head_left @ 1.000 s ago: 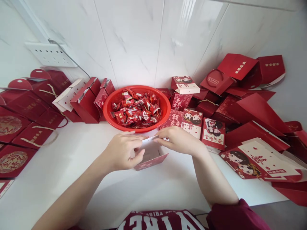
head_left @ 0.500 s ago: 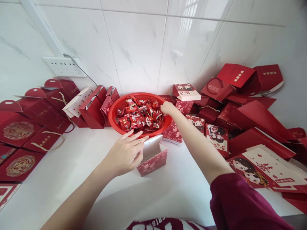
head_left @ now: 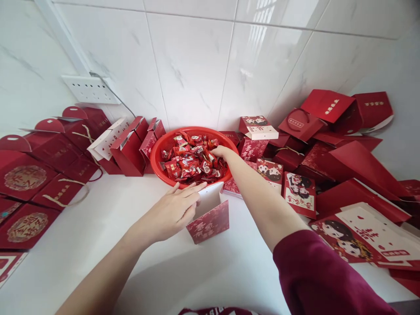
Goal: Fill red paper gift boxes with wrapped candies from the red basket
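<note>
A red plastic basket (head_left: 155, 164) full of red-wrapped candies (head_left: 190, 164) stands against the wall. My right hand (head_left: 222, 153) reaches over its right side, fingers curled down among the candies. What those fingertips hold is hidden. In front of the basket an open red paper gift box (head_left: 210, 223) with a pale inside stands upright. My left hand (head_left: 175, 212) is at the left side of this box, its fingers stretched out towards the basket's front rim. The thumb of that hand cannot be seen.
Red gift boxes (head_left: 36, 183) stand in rows at the left, some with rope handles. More boxes and bags (head_left: 354, 153) are heaped at the right, with flat printed packets (head_left: 298, 192) nearer the middle. A socket strip (head_left: 90, 89) with a cable is on the tiled wall (head_left: 193, 65).
My right hand has moved from the basket's right rim inward and down to the candies. My left hand and the open gift box have hardly moved. The view has shifted slightly.
</note>
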Demonstrator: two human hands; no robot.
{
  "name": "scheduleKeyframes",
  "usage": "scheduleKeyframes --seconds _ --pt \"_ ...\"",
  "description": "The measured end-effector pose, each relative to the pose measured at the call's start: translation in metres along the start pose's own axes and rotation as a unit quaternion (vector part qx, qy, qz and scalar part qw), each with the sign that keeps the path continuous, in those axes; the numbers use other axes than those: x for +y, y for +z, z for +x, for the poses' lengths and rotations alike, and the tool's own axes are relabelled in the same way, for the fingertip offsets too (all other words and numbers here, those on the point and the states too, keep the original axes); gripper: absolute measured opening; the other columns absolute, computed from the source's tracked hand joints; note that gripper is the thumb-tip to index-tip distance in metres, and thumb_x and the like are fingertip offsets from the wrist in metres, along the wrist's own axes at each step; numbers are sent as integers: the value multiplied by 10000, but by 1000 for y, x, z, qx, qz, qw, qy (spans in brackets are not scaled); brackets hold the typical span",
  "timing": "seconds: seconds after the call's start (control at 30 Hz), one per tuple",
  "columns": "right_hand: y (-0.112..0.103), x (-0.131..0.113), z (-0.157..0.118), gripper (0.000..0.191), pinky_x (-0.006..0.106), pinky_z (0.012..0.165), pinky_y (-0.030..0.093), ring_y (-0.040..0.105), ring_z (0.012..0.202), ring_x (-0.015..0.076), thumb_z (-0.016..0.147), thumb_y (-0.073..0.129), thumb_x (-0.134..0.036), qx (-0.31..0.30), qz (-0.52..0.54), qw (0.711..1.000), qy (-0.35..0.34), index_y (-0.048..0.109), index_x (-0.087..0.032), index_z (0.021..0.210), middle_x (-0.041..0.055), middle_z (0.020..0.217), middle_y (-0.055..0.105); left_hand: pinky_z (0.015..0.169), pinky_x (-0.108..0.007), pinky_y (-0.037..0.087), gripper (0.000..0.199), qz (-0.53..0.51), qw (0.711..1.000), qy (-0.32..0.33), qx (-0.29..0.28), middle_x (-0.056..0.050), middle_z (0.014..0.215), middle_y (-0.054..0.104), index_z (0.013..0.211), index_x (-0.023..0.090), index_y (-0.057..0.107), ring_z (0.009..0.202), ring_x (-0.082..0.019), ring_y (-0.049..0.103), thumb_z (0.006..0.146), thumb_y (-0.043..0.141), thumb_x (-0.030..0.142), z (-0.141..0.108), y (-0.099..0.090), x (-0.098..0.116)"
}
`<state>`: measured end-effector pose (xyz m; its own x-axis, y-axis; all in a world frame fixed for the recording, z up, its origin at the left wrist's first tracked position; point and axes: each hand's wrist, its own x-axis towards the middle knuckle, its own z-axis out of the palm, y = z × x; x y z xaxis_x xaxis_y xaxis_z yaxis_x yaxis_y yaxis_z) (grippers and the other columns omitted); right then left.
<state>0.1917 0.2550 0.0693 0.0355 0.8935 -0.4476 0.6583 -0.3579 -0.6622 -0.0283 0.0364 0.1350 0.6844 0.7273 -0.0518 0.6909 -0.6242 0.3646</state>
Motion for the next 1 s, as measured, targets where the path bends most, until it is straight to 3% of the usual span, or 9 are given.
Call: scheduleKeyframes --seconds 0.17,0.33,0.53,0.7,0.77,0.87,1.0 --pt "-4 4 7 361 430 875 553 635 1044 227 949 612 -341 -35 78 996 -30 579 -149 1253 106 1233 612 1148 -494 338 297 -2 1000 27 10 -13 1548 426 910 201 581 1338 -255 491 1003 299 205 1 1 -2" --pt "-5 1 -7 535 322 850 545 678 950 183 782 723 -119 -53 188 961 -196 552 -135 1289 81 1150 700 1140 -511 346 303 -5 999 31 21 -20 1553 418 924 195 593 1335 -264 496 1000 300 193 -1 3 -4" --pt "0 9 -45 307 336 953 493 671 1009 189 769 720 -299 -80 225 907 -346 713 -165 1046 35 1077 742 1159 -507 316 305 -15 1000 22 17 -24 1527 451 889 194 581 1375 -269 448 1001 298 196 -1 0 0" --pt "3 21 -74 267 346 1042 426 632 1103 203 830 670 -373 -30 223 890 -396 730 -184 1008 21 1120 725 1119 -480 365 291 -16 999 24 23 -47 1220 658 899 207 572 1331 -247 483 983 297 162 -1 0 0" --pt "2 25 -85 271 346 1050 423 628 1111 205 850 654 -396 9 222 882 -415 718 -186 1009 25 1114 721 1137 -482 344 283 -14 999 23 24 -48 1285 628 913 207 573 1357 -245 456 988 302 176 0 2 -1" --pt "1 32 -100 274 346 961 501 663 1006 193 840 674 -439 26 268 869 -416 663 -196 965 30 1025 722 1151 -490 321 280 -15 999 21 24 -53 1398 557 916 204 562 1366 -244 443 1000 295 195 0 4 -2" --pt "3 41 -119 330 318 799 577 677 884 166 806 713 -495 -18 347 858 -378 566 -229 933 16 959 701 1121 -491 344 267 -34 999 16 15 -42 1249 624 875 205 540 1284 -238 497 988 301 166 0 2 1"
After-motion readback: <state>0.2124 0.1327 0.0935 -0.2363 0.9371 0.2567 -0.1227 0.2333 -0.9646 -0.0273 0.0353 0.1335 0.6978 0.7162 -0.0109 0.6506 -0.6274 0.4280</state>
